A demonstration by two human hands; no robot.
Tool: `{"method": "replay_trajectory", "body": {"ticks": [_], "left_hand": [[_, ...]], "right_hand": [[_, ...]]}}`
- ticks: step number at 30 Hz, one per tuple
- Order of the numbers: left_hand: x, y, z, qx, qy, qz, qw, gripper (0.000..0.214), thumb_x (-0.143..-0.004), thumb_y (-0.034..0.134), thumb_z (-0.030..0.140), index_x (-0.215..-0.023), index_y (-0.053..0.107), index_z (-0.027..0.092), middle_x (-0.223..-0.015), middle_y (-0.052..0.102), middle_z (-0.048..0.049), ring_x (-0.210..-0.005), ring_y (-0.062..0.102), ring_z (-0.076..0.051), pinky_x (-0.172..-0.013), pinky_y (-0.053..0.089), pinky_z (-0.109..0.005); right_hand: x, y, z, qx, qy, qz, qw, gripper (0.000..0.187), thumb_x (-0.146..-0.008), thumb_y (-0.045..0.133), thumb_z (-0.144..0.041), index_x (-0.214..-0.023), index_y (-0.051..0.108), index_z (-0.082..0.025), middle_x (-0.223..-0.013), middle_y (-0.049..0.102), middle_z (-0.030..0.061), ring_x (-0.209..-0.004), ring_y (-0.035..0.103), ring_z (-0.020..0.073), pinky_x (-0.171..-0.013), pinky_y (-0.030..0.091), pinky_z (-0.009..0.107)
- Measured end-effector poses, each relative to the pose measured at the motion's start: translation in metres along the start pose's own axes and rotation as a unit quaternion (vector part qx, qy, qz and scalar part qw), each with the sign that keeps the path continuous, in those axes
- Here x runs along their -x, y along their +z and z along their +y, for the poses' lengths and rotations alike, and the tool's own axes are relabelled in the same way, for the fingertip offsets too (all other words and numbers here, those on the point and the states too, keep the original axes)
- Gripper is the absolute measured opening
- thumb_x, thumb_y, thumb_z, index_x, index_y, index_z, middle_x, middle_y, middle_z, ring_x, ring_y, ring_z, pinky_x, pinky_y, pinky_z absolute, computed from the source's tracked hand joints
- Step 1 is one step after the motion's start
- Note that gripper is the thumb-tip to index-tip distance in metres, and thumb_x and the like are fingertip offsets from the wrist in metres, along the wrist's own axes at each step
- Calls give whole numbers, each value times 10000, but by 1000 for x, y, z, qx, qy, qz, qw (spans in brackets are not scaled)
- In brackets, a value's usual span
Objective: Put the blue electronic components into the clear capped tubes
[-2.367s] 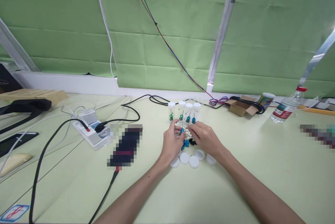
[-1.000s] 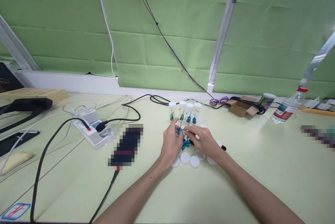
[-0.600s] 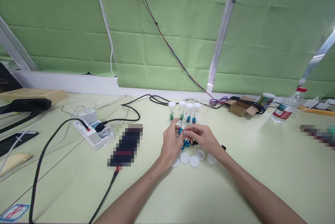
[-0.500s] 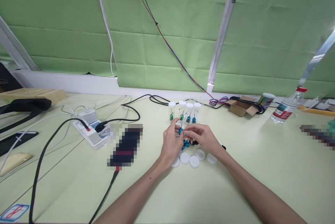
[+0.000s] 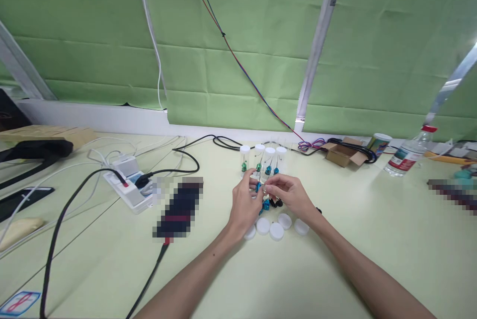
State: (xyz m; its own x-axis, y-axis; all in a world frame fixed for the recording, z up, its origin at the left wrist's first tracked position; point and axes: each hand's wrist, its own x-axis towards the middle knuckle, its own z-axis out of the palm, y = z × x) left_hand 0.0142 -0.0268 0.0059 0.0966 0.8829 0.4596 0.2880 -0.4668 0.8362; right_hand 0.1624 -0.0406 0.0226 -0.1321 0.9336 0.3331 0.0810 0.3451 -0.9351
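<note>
My left hand (image 5: 244, 204) is closed on a small blue part with a thin upright rod (image 5: 258, 187), held between thumb and fingers. Right beside it, my right hand (image 5: 293, 193) is pinched, its fingertips close to the blue part; what they grip is too small to make out. More blue parts (image 5: 266, 205) and several black pieces (image 5: 275, 203) lie under the hands. Nearer to me are several loose white round caps (image 5: 276, 231). Beyond the hands stand several clear vials with white lids (image 5: 245, 159), holding green or blue parts with thin rods.
To the left lie a blurred dark phone-like object (image 5: 179, 209) on a cable and a white power strip (image 5: 130, 192) with plugs. An open cardboard box (image 5: 341, 156), a can (image 5: 379, 144) and a water bottle (image 5: 406, 155) stand at back right. Cables run along the wall.
My right hand has shifted slightly, its fingertips still by the blue part. The left hand stays nearly in place, holding the same part.
</note>
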Motion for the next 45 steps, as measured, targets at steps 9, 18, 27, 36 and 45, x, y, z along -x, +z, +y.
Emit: {"method": "replay_trajectory", "body": {"ticks": [9,18,27,36,45], "left_hand": [[0,2,-2,3,13,-6,1000,429,-814,574,237,-1234,493,212,-898,590,-49,-772,615,-137,-653,564,-257],[2,2,2,8,9,-9,1000,411,-829,569,268,-1229,494,214,-896,593,-47,-759,612,-134,-667,568,-265],[2,2,1,11,14,-10,1000,409,-834,564,267,-1233,493,221,-910,592,-48,-772,612,-139,-666,565,-260],[1,3,0,8,19,-8,1000,415,-821,568,230,-1230,498,221,-893,593,-37,-767,608,-130,-668,562,-254],[1,2,0,7,19,-5,1000,407,-819,565,218,-1221,504,218,-887,587,-36,-759,602,-125,-662,561,-249]], "right_hand": [[0,2,0,-5,-1,0,1000,251,-741,709,-413,-760,619,-180,-655,594,-7,-553,518,118,-530,445,252],[1,2,1,-14,-5,11,1000,270,-767,690,-420,-735,581,-175,-585,567,-23,-501,488,101,-489,411,234],[0,2,5,-2,-4,18,1000,302,-848,595,-444,-715,556,-177,-559,573,-17,-475,485,99,-472,406,228],[0,3,5,-8,-2,20,1000,353,-869,541,-498,-727,567,-176,-568,567,-11,-488,510,109,-458,426,226],[-1,3,6,-21,8,19,1000,391,-871,516,-534,-742,571,-169,-565,580,-7,-464,512,107,-434,417,222]]}}
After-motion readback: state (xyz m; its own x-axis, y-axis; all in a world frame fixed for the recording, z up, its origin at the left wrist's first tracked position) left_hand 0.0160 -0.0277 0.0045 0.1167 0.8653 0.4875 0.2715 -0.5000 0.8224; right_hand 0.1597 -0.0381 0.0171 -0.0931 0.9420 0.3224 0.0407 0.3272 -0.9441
